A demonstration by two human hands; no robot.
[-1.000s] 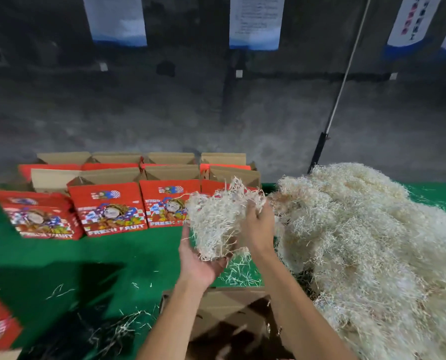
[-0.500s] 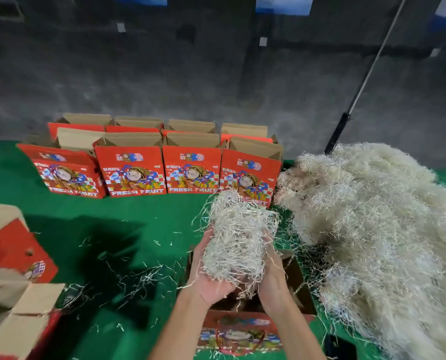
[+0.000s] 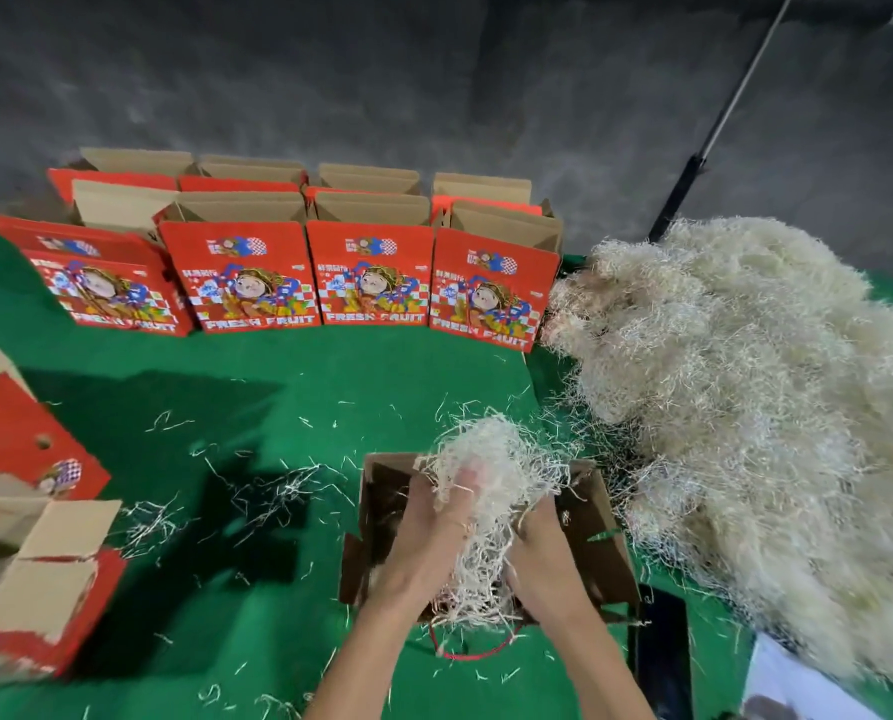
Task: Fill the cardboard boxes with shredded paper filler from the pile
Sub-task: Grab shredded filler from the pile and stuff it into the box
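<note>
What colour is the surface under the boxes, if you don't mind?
Green, seen best in the head view.

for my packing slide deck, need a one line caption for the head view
Both hands, left hand and right hand, press a clump of shredded paper into an open cardboard box beside the pile.

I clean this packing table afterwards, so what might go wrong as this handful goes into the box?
The clump of filler bulges above the open box, so strands may spill onto the green table, already littered. The left hand and right hand pushing down could buckle the box's walls.
</note>
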